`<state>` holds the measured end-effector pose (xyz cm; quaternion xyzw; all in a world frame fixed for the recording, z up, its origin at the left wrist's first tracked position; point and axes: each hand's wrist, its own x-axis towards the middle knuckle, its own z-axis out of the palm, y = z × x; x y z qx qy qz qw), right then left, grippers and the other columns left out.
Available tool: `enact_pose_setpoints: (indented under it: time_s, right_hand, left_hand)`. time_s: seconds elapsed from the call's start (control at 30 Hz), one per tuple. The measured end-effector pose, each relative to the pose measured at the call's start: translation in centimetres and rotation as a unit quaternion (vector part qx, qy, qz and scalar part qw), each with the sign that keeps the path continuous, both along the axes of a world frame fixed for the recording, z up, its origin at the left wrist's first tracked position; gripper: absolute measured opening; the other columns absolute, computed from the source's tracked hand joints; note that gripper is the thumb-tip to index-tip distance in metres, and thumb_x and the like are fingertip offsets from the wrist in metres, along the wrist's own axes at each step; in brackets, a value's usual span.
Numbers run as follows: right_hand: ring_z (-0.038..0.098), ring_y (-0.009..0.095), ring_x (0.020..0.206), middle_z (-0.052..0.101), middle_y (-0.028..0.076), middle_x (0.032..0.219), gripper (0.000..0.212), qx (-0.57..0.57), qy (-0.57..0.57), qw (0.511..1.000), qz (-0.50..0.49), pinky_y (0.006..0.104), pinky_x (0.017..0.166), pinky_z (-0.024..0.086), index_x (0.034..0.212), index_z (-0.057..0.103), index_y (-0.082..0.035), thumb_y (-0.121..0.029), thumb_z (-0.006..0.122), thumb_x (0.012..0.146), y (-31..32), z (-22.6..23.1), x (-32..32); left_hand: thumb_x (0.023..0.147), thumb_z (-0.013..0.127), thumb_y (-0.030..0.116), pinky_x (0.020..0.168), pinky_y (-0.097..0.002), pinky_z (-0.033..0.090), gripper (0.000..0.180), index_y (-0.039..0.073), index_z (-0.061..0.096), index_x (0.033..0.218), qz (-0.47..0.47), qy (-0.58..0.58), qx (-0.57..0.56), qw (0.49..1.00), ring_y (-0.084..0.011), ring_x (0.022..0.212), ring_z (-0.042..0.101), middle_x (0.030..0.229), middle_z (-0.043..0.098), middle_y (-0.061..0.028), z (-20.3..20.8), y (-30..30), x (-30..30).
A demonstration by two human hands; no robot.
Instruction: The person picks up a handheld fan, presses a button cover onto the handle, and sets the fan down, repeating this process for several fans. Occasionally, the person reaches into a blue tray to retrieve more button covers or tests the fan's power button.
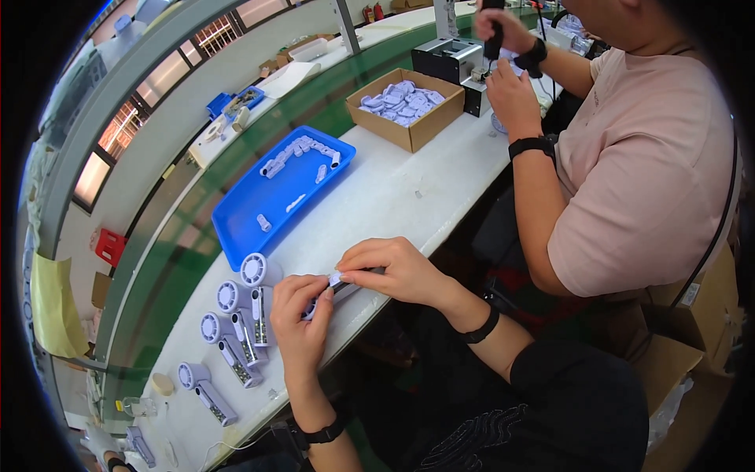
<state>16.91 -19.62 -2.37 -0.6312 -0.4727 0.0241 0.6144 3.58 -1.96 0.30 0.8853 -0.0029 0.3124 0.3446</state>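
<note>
My left hand (pixel 303 315) is closed around what looks like a lavender handheld fan (pixel 310 309), mostly hidden by the fingers. My right hand (pixel 401 271) pinches a small whitish piece (pixel 336 279) against it, thumb and forefinger meeting my left fingertips. Under the right fingers a dark strip shows. Just left of my hands, several lavender fans with round grilles lie on the white table; the nearest handheld fan (pixel 253 270) almost touches my left hand. Their handles are uncovered, with circuit boards showing inside, as on the fan handle (pixel 214 403) at the near end.
Beyond my hands lies a blue tray (pixel 236 206) with several small lavender parts. A cardboard box (pixel 413 140) of lavender pieces stands farther right, beside a black-and-silver machine (pixel 450 59). A co-worker (pixel 637 149) at right holds a black tool (pixel 493 31). Cardboard boxes (pixel 668 350) stand below.
</note>
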Motion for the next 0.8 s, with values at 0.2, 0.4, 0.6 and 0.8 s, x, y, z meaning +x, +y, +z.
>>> enact_pose_setpoints:
  time_s: [0.2,0.4,0.6,0.8]
  right_hand:
    - [0.074,0.029,0.1,0.078,0.015,0.11,0.022,-0.002,0.009,1.0,0.022,0.0354,0.089,0.058,0.112,0.077,0.0,-0.011,0.077,0.093,-0.7,0.3,0.2]
    - [0.074,0.028,0.106,0.079,0.014,0.111,0.022,-0.002,-0.05,0.999,-0.017,0.0373,0.093,0.058,0.113,0.078,0.0,-0.009,0.077,0.092,-0.4,-0.2,-0.2]
    - [0.074,0.028,0.107,0.079,0.013,0.111,0.022,-0.005,-0.071,0.997,-0.031,0.0378,0.094,0.058,0.112,0.079,0.0,-0.007,0.078,0.091,-0.4,-0.4,-0.3]
    - [0.073,0.03,0.105,0.079,0.013,0.112,0.023,0.0,-0.078,0.996,-0.035,0.0386,0.094,0.058,0.11,0.079,-0.002,-0.009,0.079,0.088,0.0,-0.5,-0.7]
  left_hand:
    - [0.087,0.076,0.001,0.091,-0.0361,0.052,0.02,-0.002,0.077,0.107,-0.011,-0.001,0.028,1.0,-0.028,0.105,0.065,0.109,0.072,-0.011,0.0,0.1,-0.3]
    - [0.084,0.079,0.002,0.099,-0.0418,0.051,0.03,0.001,0.076,0.114,-0.018,-0.001,0.116,0.993,-0.0333,0.116,0.063,0.119,0.072,-0.0108,0.6,-0.3,-0.7]
    - [0.08,0.083,0.005,0.104,-0.0453,0.051,0.039,0.004,0.076,0.118,0.01,-0.016,0.151,0.988,-0.0363,0.125,0.06,0.127,0.07,-0.0111,0.0,-0.8,-1.0]
    - [0.077,0.085,0.008,0.103,-0.0471,0.053,0.042,0.007,0.076,0.118,0.035,-0.022,0.176,0.984,-0.0388,0.126,0.06,0.127,0.07,-0.0099,-0.4,-1.2,-1.3]
